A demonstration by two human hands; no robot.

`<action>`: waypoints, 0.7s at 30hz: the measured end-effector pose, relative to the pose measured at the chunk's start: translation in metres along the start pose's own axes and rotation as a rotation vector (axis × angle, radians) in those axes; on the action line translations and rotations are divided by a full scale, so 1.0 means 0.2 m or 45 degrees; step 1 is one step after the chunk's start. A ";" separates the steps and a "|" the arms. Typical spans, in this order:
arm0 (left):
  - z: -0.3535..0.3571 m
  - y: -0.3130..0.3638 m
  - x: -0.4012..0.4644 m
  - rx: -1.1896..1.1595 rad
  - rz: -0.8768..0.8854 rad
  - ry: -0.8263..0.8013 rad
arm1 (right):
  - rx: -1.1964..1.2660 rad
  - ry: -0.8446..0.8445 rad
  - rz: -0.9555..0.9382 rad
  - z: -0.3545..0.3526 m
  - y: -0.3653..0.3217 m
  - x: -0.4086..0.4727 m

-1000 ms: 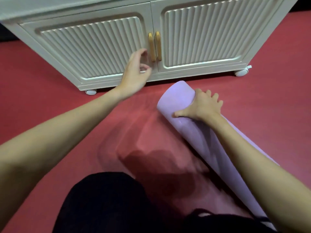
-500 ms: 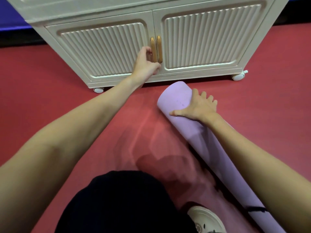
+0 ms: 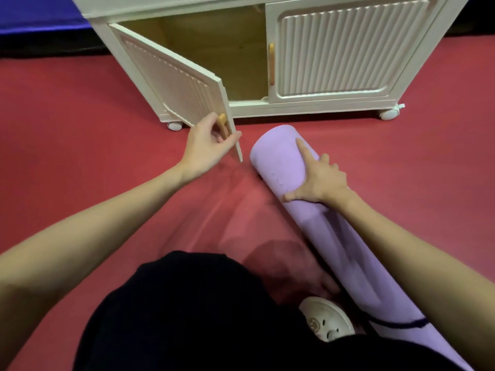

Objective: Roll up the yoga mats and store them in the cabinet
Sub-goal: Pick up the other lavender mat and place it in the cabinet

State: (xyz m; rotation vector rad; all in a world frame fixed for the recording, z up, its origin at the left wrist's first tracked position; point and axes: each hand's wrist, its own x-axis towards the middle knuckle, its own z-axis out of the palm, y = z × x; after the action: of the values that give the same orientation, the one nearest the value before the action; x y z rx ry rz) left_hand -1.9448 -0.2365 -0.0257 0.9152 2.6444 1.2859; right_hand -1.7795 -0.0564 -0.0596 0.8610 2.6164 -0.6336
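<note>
The rolled mat (image 3: 334, 231) lies on the red floor (image 3: 80, 156) before the cabinet (image 3: 348, 108), under the flat, spread right hand (image 3: 318, 180). The left hand (image 3: 206, 148) grips the open door's handle (image 3: 222, 124).

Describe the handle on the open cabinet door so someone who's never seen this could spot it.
Start at the cream cabinet on the red floor. Its left door swings open toward the camera. At that door's near edge, the left hand holds the handle, a slim yellow-tan bar; its twin stays on the closed right door.
</note>
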 end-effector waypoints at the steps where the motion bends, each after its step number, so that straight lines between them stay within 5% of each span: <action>1: -0.03 -0.02 -0.02 0.027 -0.012 0.040 | 0.021 0.008 0.003 -0.01 0.00 0.00; 14: -0.37 -0.28 -0.38 0.245 -0.326 0.024 | 0.035 0.177 -0.266 -0.23 -0.46 0.14; 21: -0.50 -0.45 -0.45 -0.016 -0.883 0.060 | 0.066 0.185 -0.402 -0.26 -0.82 0.28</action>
State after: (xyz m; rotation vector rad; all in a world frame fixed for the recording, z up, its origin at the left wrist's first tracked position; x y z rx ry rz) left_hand -1.9454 -0.3975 -0.0435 -0.0635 2.5988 1.1307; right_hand -1.9326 -0.1226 0.0117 0.5274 2.9095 -0.7469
